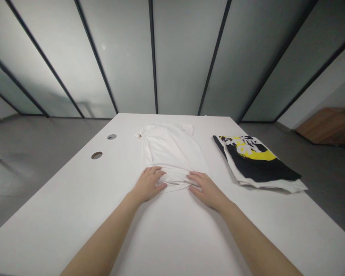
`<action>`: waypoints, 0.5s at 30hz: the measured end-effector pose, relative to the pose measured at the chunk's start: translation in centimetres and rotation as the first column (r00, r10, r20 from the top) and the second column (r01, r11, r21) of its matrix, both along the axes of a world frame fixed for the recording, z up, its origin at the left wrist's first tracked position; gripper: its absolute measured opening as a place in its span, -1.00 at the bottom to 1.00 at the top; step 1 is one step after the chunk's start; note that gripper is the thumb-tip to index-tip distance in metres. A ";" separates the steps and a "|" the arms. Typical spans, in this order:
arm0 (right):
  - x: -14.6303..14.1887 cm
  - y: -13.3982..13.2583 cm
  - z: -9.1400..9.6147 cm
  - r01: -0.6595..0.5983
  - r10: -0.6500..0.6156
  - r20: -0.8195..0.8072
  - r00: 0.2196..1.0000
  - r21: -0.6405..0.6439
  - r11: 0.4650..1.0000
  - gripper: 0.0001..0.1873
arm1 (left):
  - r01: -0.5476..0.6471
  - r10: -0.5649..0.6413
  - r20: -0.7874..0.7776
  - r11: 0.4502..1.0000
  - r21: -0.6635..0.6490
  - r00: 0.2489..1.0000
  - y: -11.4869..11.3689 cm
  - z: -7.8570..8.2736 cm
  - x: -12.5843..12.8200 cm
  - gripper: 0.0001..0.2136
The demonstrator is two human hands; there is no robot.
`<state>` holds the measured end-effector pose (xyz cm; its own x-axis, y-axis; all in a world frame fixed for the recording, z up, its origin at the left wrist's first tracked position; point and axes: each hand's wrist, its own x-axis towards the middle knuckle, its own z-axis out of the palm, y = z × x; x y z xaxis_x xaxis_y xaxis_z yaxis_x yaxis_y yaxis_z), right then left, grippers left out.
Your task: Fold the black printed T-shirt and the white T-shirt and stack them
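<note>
A white T-shirt [171, 147] lies flat on the white table [74, 191], its sleeves near the far end and its near part folded over in a bunched roll. My left hand [148, 184] rests on the near left of that fold, with fingers on the fabric and the thumb against the bunched cloth. My right hand [205, 190] sits on the near right of the fold, its fingers pressing into the cloth. The two hands are a short way apart. The shirt's underside is hidden.
A folded black-and-white garment with a yellow print [255, 163] lies on the table to the right. Two round cable holes [111, 137] [96, 155] pierce the table's left side. Grey floor [31, 161] surrounds the table, with frosted glass panels [184, 57] beyond and a wooden cabinet [327, 125] at far right.
</note>
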<state>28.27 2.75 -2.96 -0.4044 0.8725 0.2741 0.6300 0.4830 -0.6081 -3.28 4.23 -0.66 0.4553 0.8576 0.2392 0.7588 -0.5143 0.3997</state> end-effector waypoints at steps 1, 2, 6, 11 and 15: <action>0.3 0.2 -0.4 0.038 -0.038 -0.009 0.999 0.014 0.999 -0.54 | -0.036 0.036 -0.019 0.999 0.007 0.999 0.1 0.0 -0.4 -0.70; 0.6 0.4 -0.7 0.073 -0.073 -0.017 0.997 0.025 0.997 -0.55 | -0.078 0.078 -0.032 0.997 0.013 0.996 0.3 0.0 -0.9 -0.73; 1.5 0.8 -1.5 0.146 -0.147 0.014 0.989 0.043 0.988 -0.51 | -0.247 0.246 -0.096 0.969 0.006 0.964 1.4 0.2 -3.5 -0.83; 2.6 1.1 -1.9 0.141 -0.146 0.079 0.986 0.065 0.988 -0.44 | -0.360 0.360 -0.146 0.933 0.028 0.921 2.5 -0.3 -6.5 -0.85; 3.9 1.7 -1.8 0.260 -0.265 0.049 0.963 0.091 0.961 -0.51 | -0.422 0.426 -0.155 0.905 0.057 0.891 3.1 -0.6 -7.7 -0.88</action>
<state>32.15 4.48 -4.79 -0.1821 0.9256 0.3319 0.7757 0.3427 -0.5300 -10.98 7.34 -1.29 0.0831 0.9733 0.2141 0.9594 -0.1362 0.2469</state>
